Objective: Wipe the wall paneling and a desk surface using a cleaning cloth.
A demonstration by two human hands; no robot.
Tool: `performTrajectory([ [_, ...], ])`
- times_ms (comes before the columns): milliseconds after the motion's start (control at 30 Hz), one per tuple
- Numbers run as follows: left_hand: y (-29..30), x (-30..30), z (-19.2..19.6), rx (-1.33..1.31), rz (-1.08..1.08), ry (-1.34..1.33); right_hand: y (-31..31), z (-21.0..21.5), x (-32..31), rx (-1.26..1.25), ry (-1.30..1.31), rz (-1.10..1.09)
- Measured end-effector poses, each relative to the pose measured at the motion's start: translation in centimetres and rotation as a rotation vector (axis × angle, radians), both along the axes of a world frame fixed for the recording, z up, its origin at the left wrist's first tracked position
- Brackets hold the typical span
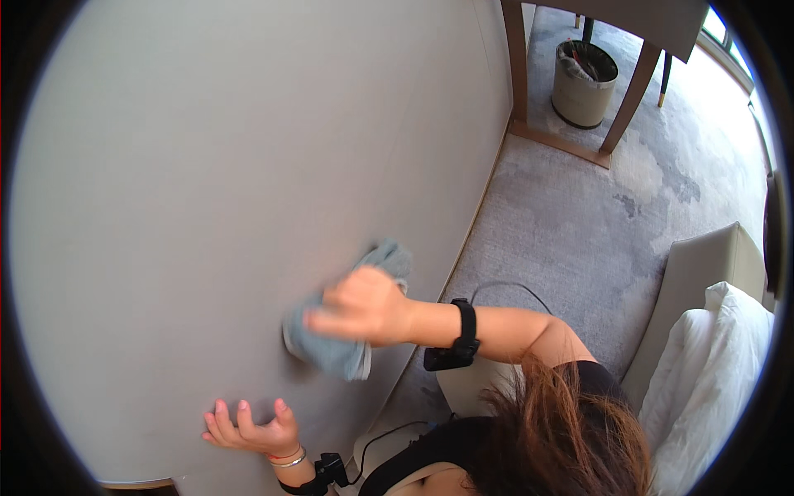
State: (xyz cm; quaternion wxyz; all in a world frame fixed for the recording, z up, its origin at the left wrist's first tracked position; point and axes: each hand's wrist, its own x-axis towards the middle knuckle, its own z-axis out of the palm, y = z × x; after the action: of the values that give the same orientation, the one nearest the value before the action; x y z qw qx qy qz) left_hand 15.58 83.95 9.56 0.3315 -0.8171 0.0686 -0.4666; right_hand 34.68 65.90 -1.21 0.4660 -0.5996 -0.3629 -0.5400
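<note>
A blue-grey cloth (331,351) is pressed against the light grey wall (198,182), bunched under my right hand (361,304). That hand is closed on it and slightly smeared by motion; parts of the cloth stick out above and below the fingers. Lower and to the left, my left hand (252,427) is held up at the wall with its fingers spread and nothing in them. Whether its fingertips touch the wall I cannot tell.
Grey patterned carpet (562,223) runs along the wall's foot. A desk with a brown frame (626,103) stands at the far right, a waste bin (583,95) beneath it. Near right are a beige upholstered piece (703,264) and white bedding (691,372). A dark cable (517,285) crosses the carpet.
</note>
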Motion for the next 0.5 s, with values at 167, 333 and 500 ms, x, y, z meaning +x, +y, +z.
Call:
performTrajectory([
  [167,0.4,-0.1,-0.3,-0.002,0.031,0.009,-3.1,0.3,4.6,0.023,-0.114,-0.121],
  [333,-0.3,0.8,-0.7,-0.016,-0.042,-0.014,-9.5,-3.5,14.7,0.585,0.671,-0.225],
  [500,0.1,1.0,-0.1,0.020,-0.042,-0.003,-3.5,-1.2,5.8,0.397,0.354,-0.051],
])
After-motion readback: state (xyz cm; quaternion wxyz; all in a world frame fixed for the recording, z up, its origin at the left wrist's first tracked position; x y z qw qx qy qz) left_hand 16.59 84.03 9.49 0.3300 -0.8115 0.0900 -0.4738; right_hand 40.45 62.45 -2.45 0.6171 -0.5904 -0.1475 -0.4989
